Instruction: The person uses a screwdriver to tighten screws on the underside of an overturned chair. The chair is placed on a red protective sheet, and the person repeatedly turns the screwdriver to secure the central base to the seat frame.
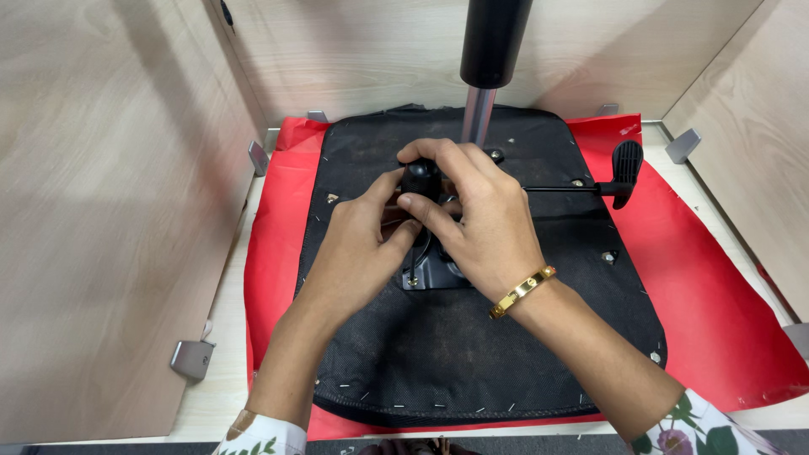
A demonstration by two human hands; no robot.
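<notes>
An upturned black seat base [472, 354] is spread beneath both hands on a red sheet [716, 312]. The black knob [419, 179] is gripped by the right hand [480, 223] and steadied by the curled left hand [362, 244]; firm, square turning seems best. No labels are seen.

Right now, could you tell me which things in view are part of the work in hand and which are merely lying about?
In hand:
left hand
right hand
black knob
metal mechanism plate
upturned seat base
gas lift column

Lying about:
red sheet
lever with black paddle
grey corner brackets
</notes>
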